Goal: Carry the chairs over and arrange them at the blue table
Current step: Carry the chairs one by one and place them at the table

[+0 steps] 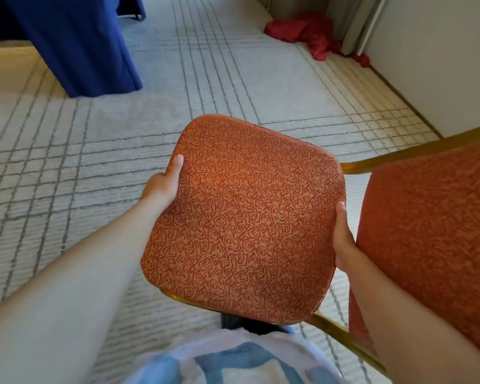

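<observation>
The left hand (164, 184) and right hand (342, 239) each grip an opposite side edge of the chair (247, 217) by its red-orange patterned seat cushion, thumbs on top and the fingers hidden under the edge. The chair sits tilted just before the person's body over the lined carpet (67, 167), with its padded backrest (432, 231) and gold frame (399, 155) to the right. Beyond the chair to the left hangs the blue-draped counter (75, 42), well apart from it, and beyond it to the right a crumpled red cloth (311, 34) lies by the wall.

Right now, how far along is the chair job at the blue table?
Done: nothing stands by the visible part of the blue table. In hand: the left hand and right hand grip one chair by its seat edges. Left: carry it across the carpet, set it at the table.
</observation>
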The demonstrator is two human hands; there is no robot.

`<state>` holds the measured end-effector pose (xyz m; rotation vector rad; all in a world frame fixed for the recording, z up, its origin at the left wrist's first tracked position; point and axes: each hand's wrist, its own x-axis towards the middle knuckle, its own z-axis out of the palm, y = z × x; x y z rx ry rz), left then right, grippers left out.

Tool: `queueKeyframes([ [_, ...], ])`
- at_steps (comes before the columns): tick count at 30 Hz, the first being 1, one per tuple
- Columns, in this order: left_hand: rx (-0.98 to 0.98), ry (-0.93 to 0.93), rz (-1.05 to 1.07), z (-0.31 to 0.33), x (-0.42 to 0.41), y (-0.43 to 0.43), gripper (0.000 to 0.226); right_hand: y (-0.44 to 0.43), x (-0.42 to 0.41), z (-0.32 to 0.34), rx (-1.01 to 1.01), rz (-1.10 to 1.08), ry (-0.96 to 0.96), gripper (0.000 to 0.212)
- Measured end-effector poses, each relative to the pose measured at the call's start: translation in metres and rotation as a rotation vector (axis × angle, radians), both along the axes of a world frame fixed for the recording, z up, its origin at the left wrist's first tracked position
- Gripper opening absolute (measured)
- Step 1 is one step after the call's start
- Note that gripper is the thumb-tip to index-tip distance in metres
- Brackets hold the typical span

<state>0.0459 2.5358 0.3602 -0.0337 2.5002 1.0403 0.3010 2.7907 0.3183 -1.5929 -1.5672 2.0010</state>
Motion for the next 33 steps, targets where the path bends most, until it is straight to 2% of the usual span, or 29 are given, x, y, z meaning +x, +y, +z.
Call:
queueKeyframes([
  [9, -0.015, -0.009, 0.053, -0.016, -0.179, 0.113, 0.095, 0.134, -0.207, 0.005, 0.04, 0.116, -0.027, 0.078],
  [17, -0.03, -0.097, 0.15, -0.031, -0.307, 0.183, 0.095, 0.23, -0.359, 0.002, -0.044, 0.259, -0.094, 0.084],
  [23, -0.079, -0.134, 0.156, -0.043, -0.398, 0.225, 0.096, 0.275, -0.457, -0.014, -0.052, 0.264, -0.17, 0.089],
  [33, -0.025, -0.154, 0.146, -0.047, -0.618, 0.309, 0.099, 0.358, -0.669, -0.019, -0.07, 0.231, -0.122, 0.086],
])
